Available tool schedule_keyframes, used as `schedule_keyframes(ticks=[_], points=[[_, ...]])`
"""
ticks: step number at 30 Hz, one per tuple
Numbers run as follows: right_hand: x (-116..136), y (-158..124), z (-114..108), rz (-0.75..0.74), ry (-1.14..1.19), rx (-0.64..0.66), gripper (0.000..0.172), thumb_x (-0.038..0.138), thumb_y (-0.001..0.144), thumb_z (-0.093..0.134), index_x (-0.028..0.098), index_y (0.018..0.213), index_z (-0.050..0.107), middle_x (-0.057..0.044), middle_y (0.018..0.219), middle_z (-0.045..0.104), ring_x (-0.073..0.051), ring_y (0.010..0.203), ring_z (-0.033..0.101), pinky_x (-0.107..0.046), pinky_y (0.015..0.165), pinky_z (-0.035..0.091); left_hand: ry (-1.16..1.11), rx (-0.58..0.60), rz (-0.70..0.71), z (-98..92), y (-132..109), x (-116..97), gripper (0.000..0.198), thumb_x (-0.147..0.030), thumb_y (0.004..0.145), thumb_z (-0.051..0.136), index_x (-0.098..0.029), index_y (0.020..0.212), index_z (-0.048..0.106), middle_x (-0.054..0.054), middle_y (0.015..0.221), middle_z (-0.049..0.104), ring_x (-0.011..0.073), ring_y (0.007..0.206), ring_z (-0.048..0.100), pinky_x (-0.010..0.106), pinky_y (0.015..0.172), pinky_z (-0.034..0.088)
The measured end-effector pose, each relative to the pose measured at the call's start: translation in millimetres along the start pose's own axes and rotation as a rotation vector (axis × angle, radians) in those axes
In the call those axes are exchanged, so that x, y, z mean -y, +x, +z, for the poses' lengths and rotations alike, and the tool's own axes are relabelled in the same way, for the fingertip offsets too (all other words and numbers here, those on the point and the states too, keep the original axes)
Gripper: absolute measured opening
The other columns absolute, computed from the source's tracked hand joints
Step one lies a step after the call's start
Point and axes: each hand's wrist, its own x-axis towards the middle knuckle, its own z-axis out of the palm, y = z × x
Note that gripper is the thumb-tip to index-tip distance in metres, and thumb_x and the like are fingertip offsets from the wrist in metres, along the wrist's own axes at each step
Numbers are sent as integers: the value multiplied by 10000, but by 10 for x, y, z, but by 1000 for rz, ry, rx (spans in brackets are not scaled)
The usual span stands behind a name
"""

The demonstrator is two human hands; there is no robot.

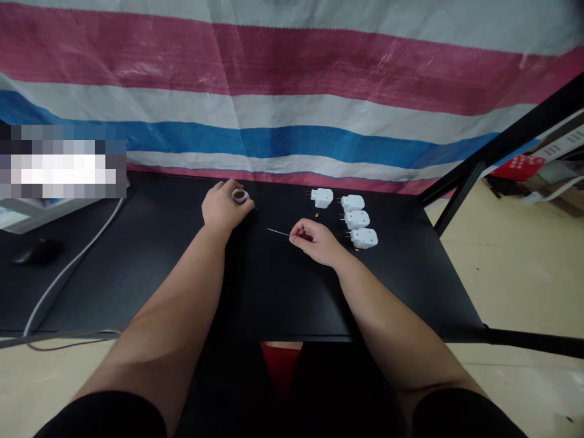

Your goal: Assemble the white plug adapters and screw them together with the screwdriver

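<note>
At the table's back, my left hand [224, 204] is closed round a small, round, whitish piece [239, 195] with a brown middle. Its exact kind is hard to tell, and the fingers cover part of it. A thin tip pokes out by the thumb. My right hand [314, 240] pinches a thin, straight metal rod [277, 232], which points left toward the other hand. Just behind the right hand sits a white plug adapter [322, 198] with metal prongs facing left. Several more, such as this white adapter [364, 238], stand in a column to its right.
A tiny brass-coloured piece [317, 215] lies near the single adapter. On the left are a black mouse [36, 250] and a grey cable [68, 267]. A striped sheet [283, 109] hangs behind the black table [292, 316]; a black metal frame [474, 176] rises at right.
</note>
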Motion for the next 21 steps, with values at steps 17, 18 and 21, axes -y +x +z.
schedule_keyframes(ticks=[17,18,21], points=[[-23,2,-9,-29,28,-3,174,369,929,766,229,982,677,11,899,652,-154,767,591,-338,726,461,-76,-141,292,-242,-708,359,711,-497,922,707,-180,1534,535,219,1478,625,445,1462,557,669,1288,401],[-15,-3,-12,-29,26,-5,167,359,927,764,230,985,675,11,904,652,-153,768,591,-337,727,461,-90,-128,283,-229,-713,382,703,-488,915,718,-183,1522,537,217,1469,628,448,1453,563,679,1280,407],[24,-21,-22,-20,12,-3,142,326,923,752,231,996,674,12,911,647,-146,760,581,-334,719,456,-124,-98,268,-211,-671,423,700,-445,875,778,-207,1491,545,198,1454,631,452,1441,572,693,1252,449]])
